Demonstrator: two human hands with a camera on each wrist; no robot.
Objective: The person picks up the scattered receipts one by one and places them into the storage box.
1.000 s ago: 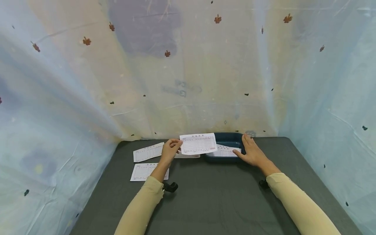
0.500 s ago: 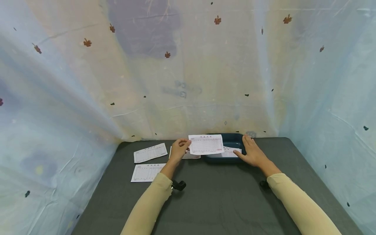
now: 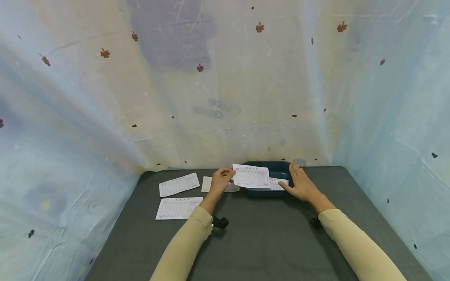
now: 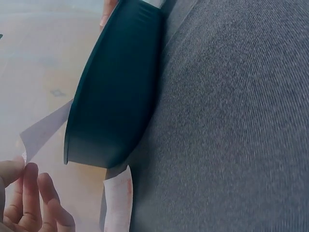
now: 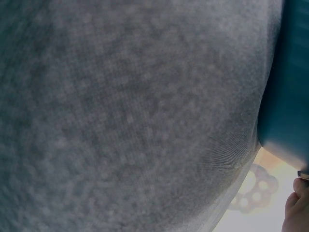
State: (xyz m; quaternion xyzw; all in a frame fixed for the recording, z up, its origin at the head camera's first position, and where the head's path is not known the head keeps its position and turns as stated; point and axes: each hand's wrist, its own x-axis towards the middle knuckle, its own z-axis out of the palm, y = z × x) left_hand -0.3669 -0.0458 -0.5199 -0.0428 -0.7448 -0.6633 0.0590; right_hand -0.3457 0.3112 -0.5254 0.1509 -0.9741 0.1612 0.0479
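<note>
My left hand (image 3: 220, 182) pinches a printed paper form (image 3: 251, 176) by its left edge, between thumb and fingertips. The sheet hangs over the left part of a dark teal plastic tray (image 3: 280, 165) and hides some of it. Inside the tray lies another printed form (image 3: 277, 184), partly covered. My right hand (image 3: 301, 185) rests on the tray's right rim with fingers extended and thumb spread toward the front. In the left wrist view the held form (image 4: 46, 129) rises above the rim of the tray (image 4: 113, 87), bent near the fingertips.
Left of the tray, more forms lie on the dark grey cloth-covered table (image 3: 270, 242): a slanted form (image 3: 179, 184), a form at the front (image 3: 179, 208) and a pinkish form (image 3: 206, 184) partly behind my left hand. A patterned curtain (image 3: 225, 93) hangs behind the table.
My left hand has moved right with the held form, bringing it farther over the tray. The forms at left show more fully now. My right hand stays on the rim.
</note>
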